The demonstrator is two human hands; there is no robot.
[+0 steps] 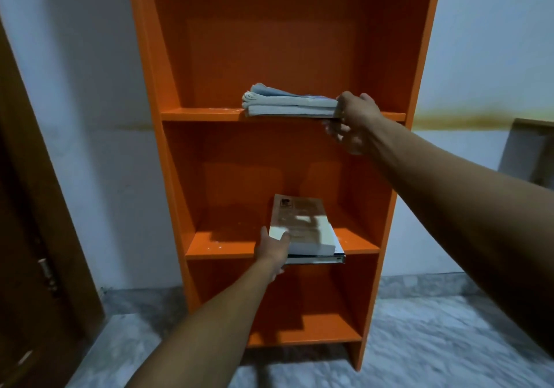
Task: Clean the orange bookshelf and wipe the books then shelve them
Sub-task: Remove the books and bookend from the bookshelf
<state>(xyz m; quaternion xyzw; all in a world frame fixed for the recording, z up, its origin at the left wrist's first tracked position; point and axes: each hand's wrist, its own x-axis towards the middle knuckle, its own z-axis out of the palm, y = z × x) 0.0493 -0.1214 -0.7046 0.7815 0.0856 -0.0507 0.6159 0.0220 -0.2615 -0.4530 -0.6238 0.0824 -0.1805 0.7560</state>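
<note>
**Reaching for both stacks as an orange bookshelf waits to be cleaned**

Gripping books on two levels at once, a person stands before the orange bookshelf [168, 67], seen from a head-worn camera. The right hand [355, 121] holds the right end of a stack of worn, greyish books [287, 104] lying flat on the upper shelf board [204, 115], thumb on top and fingers [335, 131] curled beneath the stack, which juts past the board's front lip. The left hand [274, 248] grips the near left corner of a thick pale-covered book [299, 225] lying flat on the middle shelf board [227, 243], on top of a thinner dark-edged volume [320, 259] that overhangs the front edge; its fingers wrap under that overhang and are mostly hidden.

Judging by the scene, the job is at an early stage. Pale specks and dust show on both boards near the books, no cloth is visible anywhere in view, and every book lies flat rather than upright. The top compartment and the bottom shelf [302, 332] hold nothing. Whether the stacks are coming out for wiping or going back in cannot be told from this view, though the dust suggests clearing the shelves. Wiping the boards, wiping each book and standing them in place all appear to remain. A grey marbled floor [434, 342] and pale wall [90, 88] frame the unit, with a brown door [33, 237] at left.
</note>
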